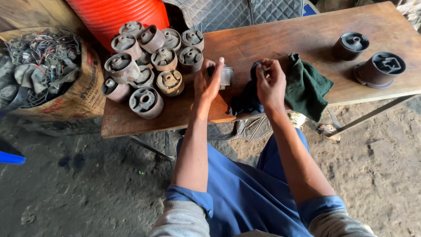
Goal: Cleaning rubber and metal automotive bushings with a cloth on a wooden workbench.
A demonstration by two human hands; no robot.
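I see a small metal bushing [226, 75] standing on the wooden bench [280, 39], near its front edge, and my left hand [208, 82] is wrapped round its near side, fingers curled against it. Most of the bushing hides behind that hand; only its pale right flank shows. My right hand [270, 82] sits just to the right of it, apart from the bushing, fingers pinched shut on a dark cloth [302, 85]. The cloth spreads green to the right and hangs over the bench edge; its darker part bunches under my right palm, and I cannot tell whether it touches the bushing.

To the left of my left hand, a heap of rusty bushings [149, 61] crowds the bench end. Two dark, cleaner bushings [370, 59] stand well apart at the far right. Off the bench to the left, a cardboard box [83, 96] holds tangled wires, partly cut off by the frame. A ribbed red drum [118, 15] rises behind the heap, its top out of view.
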